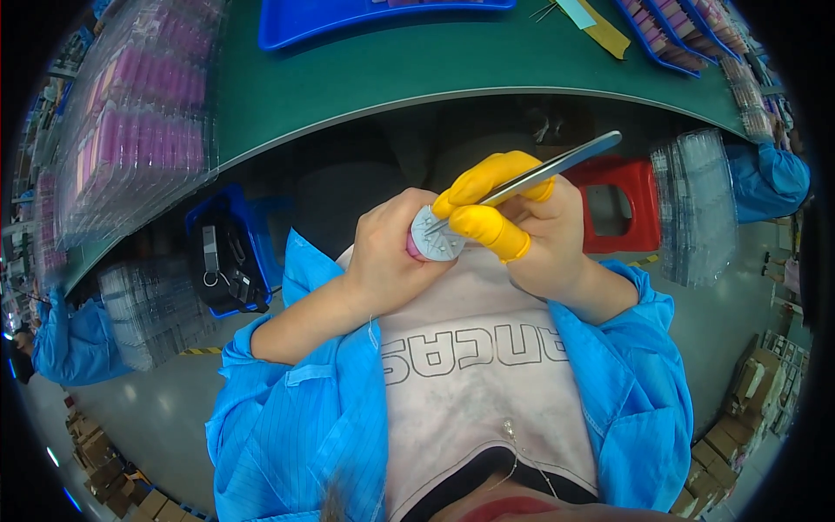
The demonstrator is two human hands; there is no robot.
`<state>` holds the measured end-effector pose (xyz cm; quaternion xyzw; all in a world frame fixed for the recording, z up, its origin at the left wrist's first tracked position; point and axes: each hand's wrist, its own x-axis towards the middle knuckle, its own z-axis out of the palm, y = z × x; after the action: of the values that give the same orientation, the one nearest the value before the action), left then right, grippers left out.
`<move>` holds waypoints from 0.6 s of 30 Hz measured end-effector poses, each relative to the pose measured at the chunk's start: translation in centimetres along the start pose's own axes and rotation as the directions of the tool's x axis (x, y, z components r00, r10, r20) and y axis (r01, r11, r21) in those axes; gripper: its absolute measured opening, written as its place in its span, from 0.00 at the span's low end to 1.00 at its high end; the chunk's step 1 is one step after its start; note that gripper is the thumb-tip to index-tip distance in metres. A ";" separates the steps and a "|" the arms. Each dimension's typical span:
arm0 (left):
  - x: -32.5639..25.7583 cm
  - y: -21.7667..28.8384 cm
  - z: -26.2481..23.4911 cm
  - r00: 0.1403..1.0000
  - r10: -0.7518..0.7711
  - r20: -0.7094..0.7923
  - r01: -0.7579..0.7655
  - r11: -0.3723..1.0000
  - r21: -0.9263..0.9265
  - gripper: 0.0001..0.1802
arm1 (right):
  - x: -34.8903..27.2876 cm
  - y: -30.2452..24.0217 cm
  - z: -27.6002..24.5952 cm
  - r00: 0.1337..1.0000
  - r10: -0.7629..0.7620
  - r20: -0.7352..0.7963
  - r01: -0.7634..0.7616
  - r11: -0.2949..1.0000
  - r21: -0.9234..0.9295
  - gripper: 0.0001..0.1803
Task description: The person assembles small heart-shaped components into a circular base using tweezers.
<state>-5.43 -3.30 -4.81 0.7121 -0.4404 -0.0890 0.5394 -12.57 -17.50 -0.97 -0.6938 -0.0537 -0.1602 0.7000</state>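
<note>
My left hand [388, 254] is closed round a small round piece [442, 247] with a pale grey, disc-shaped top and a pink side. Several small raised bits stand on the disc, too small to name. Yellow finger cots cover the thumb and some fingers of my right hand [550, 228], which pinches a pair of metal tweezers [565, 163]. The tweezers slant down to the left, and their tips are at the disc's face. Whether the tips grip anything cannot be made out. Both hands are held close together in front of my chest, off the table.
Beyond my hands runs the green table [365, 87] with a blue tray [304, 36]. Clear plastic trays of pink pieces [130, 143] are stacked at left. A red stool [639, 204] stands at right, a blue bin [271, 248] at lower left. Other people's blue sleeves [770, 183] show at the sides.
</note>
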 end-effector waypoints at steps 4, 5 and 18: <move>0.0 0.1 0.0 1.000 0.005 -0.006 -0.005 1.000 0.011 0.19 | -0.1 0.4 0.4 0.998 -0.023 -0.064 0.022 1.000 -0.021 0.13; 0.0 0.1 0.0 1.000 0.005 -0.008 -0.005 1.000 0.013 0.19 | -0.2 0.4 0.4 0.997 -0.031 -0.070 0.029 0.999 -0.027 0.13; -0.6 -0.4 0.0 0.997 -0.008 0.082 0.012 0.998 -0.060 0.19 | -0.4 0.2 0.5 0.993 0.083 -0.086 -0.066 0.981 0.183 0.12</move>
<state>-5.57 -2.81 -5.40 0.6935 -0.4555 -0.1339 0.5419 -12.85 -16.94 -1.24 -0.6210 -0.0091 -0.1604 0.7672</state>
